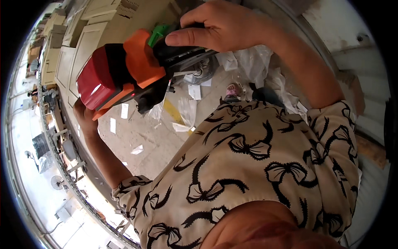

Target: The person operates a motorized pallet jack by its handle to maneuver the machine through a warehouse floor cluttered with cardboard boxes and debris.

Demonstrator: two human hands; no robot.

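In front of me is a machine with a red, orange and black body, its kind not clear. It has a glossy red rounded cover at its left end and a small green piece on top. My left hand is at the lower edge of the red end, its fingers mostly hidden behind it. My right hand is closed on the black part at the other end, thumb lying along the top. A black knob-like part and a metal rod show below the body.
Stacked cardboard boxes stand at the far left. Paper scraps and clear plastic bags litter the floor. A yellow strip lies there too. My pink shoe shows beyond my shirt. Along the left runs a cluttered bench.
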